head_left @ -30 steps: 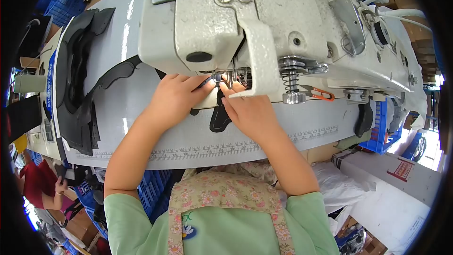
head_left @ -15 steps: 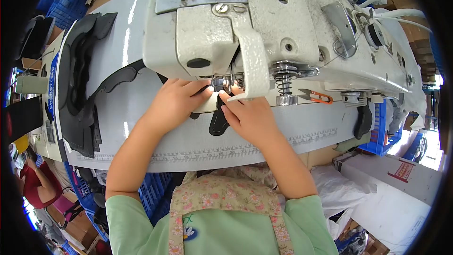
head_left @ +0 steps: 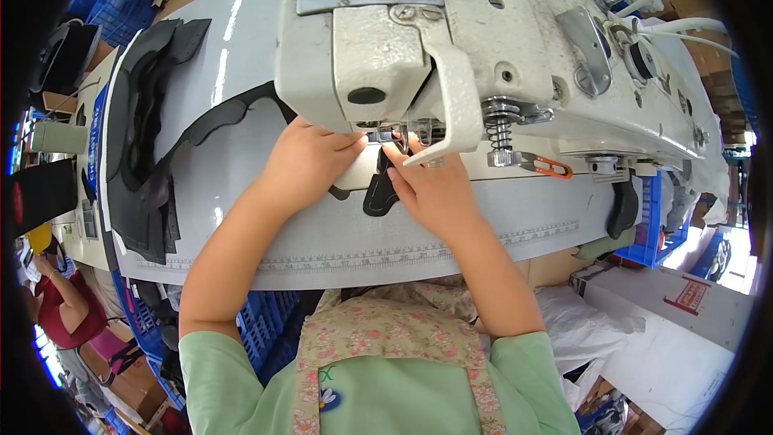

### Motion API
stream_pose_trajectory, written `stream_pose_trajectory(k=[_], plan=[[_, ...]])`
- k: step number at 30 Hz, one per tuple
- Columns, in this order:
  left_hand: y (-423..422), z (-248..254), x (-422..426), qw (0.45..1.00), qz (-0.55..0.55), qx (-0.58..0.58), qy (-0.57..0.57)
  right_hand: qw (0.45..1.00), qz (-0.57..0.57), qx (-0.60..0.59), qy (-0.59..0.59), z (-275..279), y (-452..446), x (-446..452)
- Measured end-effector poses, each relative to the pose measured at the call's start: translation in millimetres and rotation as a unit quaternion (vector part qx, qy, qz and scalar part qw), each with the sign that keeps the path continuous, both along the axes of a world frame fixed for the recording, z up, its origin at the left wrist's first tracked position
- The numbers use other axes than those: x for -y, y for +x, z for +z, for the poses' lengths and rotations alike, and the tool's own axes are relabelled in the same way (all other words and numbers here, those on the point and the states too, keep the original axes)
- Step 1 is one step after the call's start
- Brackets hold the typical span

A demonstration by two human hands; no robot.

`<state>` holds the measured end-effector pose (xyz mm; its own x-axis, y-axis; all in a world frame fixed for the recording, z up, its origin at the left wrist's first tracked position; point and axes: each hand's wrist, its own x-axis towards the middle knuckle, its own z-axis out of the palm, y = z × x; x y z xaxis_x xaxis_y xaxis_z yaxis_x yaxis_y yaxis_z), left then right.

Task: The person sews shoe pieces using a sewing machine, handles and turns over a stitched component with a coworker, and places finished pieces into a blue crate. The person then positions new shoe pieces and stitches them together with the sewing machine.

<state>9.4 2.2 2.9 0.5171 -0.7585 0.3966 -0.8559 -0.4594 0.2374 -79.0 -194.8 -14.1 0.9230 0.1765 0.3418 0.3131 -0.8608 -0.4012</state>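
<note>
Head view: one black piece (head_left: 382,192) is located at the sewing machine (head_left: 378,48), between left hand (head_left: 312,163) and right hand (head_left: 439,192). It is touched by right fingers; left fingertips are placed beside the presser foot. Whether either hand is clenched cannot be told. Counter (head_left: 378,270) surface is left between hands and front edge. Right of right hand: one pair of snips (head_left: 554,167); farther, one blue crate (head_left: 646,229), contents unresolved. Left of left hand: black stack (head_left: 129,133), overlapped, uncounted.

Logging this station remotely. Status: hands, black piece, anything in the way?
Left hand, right hand at sewing machine head. Black piece between them, partly hidden. Orange-handled snips apart, untouched.
</note>
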Motion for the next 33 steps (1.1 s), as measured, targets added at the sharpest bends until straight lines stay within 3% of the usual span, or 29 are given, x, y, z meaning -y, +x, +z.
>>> stream_pose_trajectory(k=[3,5,9,14,33], plan=[[3,3,3,1.0,-0.002,-0.008,0.013,1.0,-0.013,0.019,-0.006,1,1,0],[4,4,6,0.992,0.051,-0.111,0.012,0.999,-0.006,0.029,-0.013,1,2,1],[5,13,13,0.981,0.097,-0.167,0.003,0.999,-0.008,0.038,-0.004,2,3,2],[6,18,18,0.954,0.143,-0.254,-0.068,0.999,-0.01,0.031,-0.009,5,3,4],[12,9,14,0.985,0.099,-0.135,-0.032,0.998,-0.001,0.066,-0.007,6,9,7]])
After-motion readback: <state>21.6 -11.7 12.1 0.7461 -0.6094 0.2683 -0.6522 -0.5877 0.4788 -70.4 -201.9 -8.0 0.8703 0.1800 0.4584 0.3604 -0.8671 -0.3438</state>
